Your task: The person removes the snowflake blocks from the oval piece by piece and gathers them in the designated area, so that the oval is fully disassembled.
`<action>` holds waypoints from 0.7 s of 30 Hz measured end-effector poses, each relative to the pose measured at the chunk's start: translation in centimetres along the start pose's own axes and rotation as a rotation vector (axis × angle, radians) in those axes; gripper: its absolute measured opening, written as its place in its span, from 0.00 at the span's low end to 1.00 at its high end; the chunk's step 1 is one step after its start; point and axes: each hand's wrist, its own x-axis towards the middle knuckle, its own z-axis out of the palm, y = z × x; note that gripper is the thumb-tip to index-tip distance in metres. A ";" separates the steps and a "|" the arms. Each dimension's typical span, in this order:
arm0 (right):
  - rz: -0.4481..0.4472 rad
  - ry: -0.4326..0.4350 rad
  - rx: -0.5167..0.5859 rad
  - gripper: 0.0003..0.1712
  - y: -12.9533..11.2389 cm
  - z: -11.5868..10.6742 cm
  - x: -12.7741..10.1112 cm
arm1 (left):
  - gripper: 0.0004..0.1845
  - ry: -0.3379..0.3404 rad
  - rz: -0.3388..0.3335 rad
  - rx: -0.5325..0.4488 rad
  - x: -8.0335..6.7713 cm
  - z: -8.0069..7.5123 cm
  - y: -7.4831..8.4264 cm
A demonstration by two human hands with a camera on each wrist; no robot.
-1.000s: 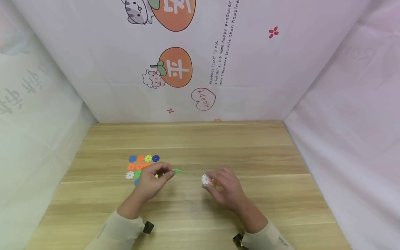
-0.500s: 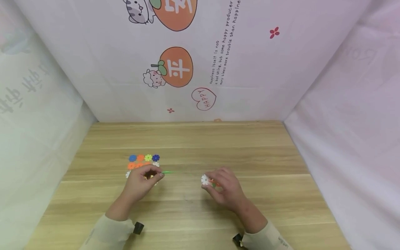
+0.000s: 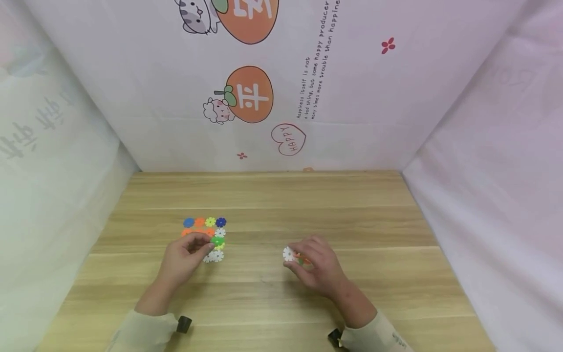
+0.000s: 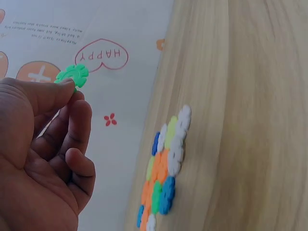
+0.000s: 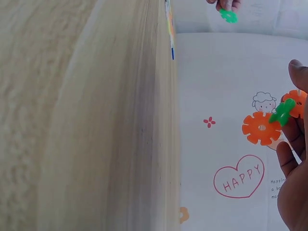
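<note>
Head view: left hand (image 3: 186, 254) is pinching a light, stiff green plastic snowflake disc (image 3: 217, 240) by its rim, while right hand (image 3: 317, 266) is gripping joined orange, green and white discs (image 3: 293, 255).

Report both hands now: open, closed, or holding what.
Left hand: closed, pinching a green snowflake disc above the laid-out discs.
Right hand: closed, holding a joined cluster of white, orange and green discs.
</note>
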 end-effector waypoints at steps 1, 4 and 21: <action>0.000 0.000 -0.003 0.19 0.0 0.0 0.0 | 0.07 0.008 -0.007 0.013 0.0 -0.2 -0.2; -0.002 0.001 -0.008 0.19 0.1 -0.2 0.0 | 0.08 0.027 -0.044 0.031 -0.2 -0.7 -0.8; -0.018 0.020 -0.007 0.18 0.2 -0.2 -0.2 | 0.14 0.123 -0.261 0.253 -1.0 -4.0 -3.7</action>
